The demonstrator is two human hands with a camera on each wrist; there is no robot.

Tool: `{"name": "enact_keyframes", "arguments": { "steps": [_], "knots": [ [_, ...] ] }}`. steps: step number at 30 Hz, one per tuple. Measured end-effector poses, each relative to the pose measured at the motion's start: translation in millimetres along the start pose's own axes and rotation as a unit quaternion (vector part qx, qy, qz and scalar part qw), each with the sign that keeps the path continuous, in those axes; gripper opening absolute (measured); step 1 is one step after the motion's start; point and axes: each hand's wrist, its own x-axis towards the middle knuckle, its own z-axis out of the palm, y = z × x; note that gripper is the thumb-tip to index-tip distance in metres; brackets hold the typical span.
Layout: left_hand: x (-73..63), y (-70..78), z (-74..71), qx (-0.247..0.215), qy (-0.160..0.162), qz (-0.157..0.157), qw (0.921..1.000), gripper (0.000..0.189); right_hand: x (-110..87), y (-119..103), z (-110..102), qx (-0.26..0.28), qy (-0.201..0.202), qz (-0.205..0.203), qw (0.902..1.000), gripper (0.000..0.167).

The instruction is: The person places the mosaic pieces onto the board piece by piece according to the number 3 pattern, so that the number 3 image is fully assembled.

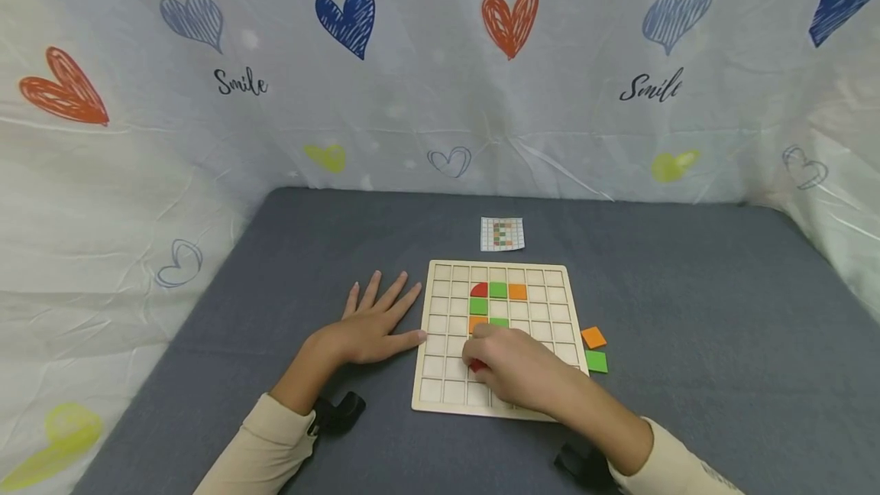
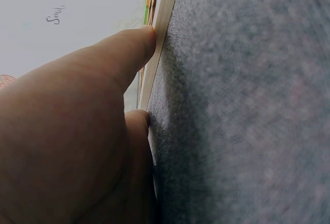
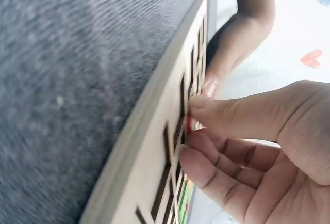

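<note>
A wooden grid board (image 1: 440,396) lies on the table with red, green and orange pieces set in its squares. The right hand (image 1: 512,365) reaches over its lower middle and pinches a small red piece (image 3: 190,124) between thumb and fingertips, at the grid's surface. Most of that red piece is hidden by the fingers. Spread out on the cloth at the board's left, the left hand (image 1: 371,333) touches the board's edge with its thumb. Above sit a rounded red piece (image 1: 479,290), a green square (image 1: 498,290) and an orange square (image 1: 518,292).
Beyond the board lies a small printed pattern card (image 1: 503,234). A loose orange square (image 1: 593,338) and a loose green square (image 1: 596,361) rest by the board's right edge. Grey cloth (image 1: 722,327) covers the table, and a white curtain with hearts (image 1: 426,98) hangs behind.
</note>
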Motion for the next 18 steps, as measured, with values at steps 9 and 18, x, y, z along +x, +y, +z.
{"name": "enact_keyframes", "arguments": {
  "steps": [9,18],
  "knots": [
    [1.4,-2.0,2.5,-0.005,-0.002,0.000,1.0000,0.087,-9.3,2.9,-1.5,-0.023,0.011,-0.019,0.9995,0.017],
    [1.2,-2.6,3.7,0.002,-0.001,-0.004,1.0000,0.085,-39.2,28.6,-19.7,-0.045,0.067,0.012,0.9967,0.026]
  ]
}}
